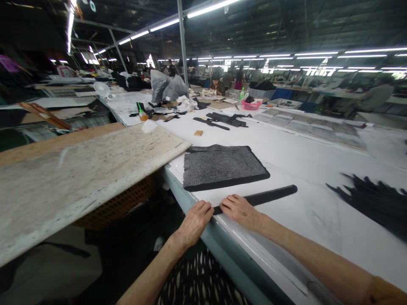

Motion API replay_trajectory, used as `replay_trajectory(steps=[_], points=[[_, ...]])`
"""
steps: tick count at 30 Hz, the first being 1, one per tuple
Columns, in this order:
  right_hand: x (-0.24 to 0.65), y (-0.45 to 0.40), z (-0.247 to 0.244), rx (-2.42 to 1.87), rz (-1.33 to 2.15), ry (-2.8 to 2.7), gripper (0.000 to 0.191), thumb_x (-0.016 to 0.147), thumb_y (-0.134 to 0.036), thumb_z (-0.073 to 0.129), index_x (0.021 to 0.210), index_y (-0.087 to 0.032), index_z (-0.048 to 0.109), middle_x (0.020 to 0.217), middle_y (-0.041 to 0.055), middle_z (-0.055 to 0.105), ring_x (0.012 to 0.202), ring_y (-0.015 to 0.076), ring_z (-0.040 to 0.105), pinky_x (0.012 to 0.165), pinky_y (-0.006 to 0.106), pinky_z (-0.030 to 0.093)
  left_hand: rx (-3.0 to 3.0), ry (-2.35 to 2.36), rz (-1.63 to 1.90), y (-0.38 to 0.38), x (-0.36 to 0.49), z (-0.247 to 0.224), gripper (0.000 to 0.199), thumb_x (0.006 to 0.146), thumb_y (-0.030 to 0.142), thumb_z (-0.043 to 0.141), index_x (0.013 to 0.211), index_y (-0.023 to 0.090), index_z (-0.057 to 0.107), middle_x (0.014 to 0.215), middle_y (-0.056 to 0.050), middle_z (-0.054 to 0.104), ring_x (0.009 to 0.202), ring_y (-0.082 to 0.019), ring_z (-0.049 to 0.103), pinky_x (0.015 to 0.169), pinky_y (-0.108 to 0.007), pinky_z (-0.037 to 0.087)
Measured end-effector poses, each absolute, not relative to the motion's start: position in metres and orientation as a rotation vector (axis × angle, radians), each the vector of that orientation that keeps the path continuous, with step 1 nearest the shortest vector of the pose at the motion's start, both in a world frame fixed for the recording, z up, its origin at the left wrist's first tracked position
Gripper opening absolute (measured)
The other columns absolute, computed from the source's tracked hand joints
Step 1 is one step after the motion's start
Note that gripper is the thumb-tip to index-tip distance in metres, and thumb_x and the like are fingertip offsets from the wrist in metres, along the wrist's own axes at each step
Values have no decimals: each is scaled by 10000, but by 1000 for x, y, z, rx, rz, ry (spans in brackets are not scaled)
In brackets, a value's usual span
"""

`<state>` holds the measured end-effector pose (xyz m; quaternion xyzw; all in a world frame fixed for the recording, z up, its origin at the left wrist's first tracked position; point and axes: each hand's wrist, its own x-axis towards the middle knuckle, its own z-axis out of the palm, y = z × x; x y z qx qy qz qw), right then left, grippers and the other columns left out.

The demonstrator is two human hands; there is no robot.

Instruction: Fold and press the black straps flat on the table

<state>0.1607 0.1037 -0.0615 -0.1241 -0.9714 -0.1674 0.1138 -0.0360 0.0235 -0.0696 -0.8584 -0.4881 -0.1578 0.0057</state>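
A narrow black fabric strip [271, 195] lies slantwise on the white table [305, 165], its near end at the table's front edge. My left hand [196, 220] has its fingers closed on that near end, over the edge. Just to the right, my right hand [240, 210] pinches the same strip, fingers bent and pressed together. Between the two hands a short piece of the strip shows. Beyond them a grey ribbed fabric panel [222, 166] with black borders lies flat.
A pale worn board [95, 169] juts in at the left. Black fabric pieces [378, 203] lie at the right. Farther back are a tan block [198, 133], black scraps [227, 119], a glue bottle [143, 113], a pink basket [251, 104] and grey plastic bags [168, 87].
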Motion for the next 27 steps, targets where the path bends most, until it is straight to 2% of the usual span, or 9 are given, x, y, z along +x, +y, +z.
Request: replay_trajectory(steps=[5,12,17,21,24,27], points=[[160,103,-55,-313,-511,-2886,151,897,-124,462,1025,-158,536,835,26,524,779,171,455,655,313,322,-2660,-1494,-488,20,-35,-70,188,849,65,438,983,141,546,937,-77,558,868,-223,478,818,-367,466],[158,102,-53,-322,-546,-2903,191,904,-125,443,1070,-166,528,856,32,527,783,170,456,671,316,334,-2555,-1553,-704,8,-42,-82,296,865,55,368,1089,143,539,983,-89,577,909,-216,509,833,-376,492],[160,101,-54,-346,-546,-2890,225,886,-95,453,1086,-163,530,871,44,529,798,170,459,686,311,340,-2366,-1808,-1025,-2,-54,-95,341,836,40,320,941,158,621,1010,-106,607,933,-219,550,824,-364,496],[158,100,-54,-335,-533,-2883,239,877,-86,465,1096,-162,527,881,48,531,802,172,460,678,308,343,-2121,-2336,-1547,-3,-54,-91,243,872,249,403,888,181,636,893,-68,635,824,-192,587,743,-305,489],[151,98,-54,-325,-507,-2879,201,879,-106,482,1063,-166,535,861,43,525,790,174,461,663,308,342,-2019,-2634,-1872,6,-47,-84,352,833,454,454,768,162,641,695,-34,620,679,-179,568,625,-276,461],[141,94,-54,-327,-505,-2860,159,888,-117,473,1024,-166,540,824,37,516,772,174,462,643,306,338,-1913,-2792,-2088,18,-39,-80,395,732,517,532,589,154,597,532,-5,544,546,-146,501,530,-253,395]])
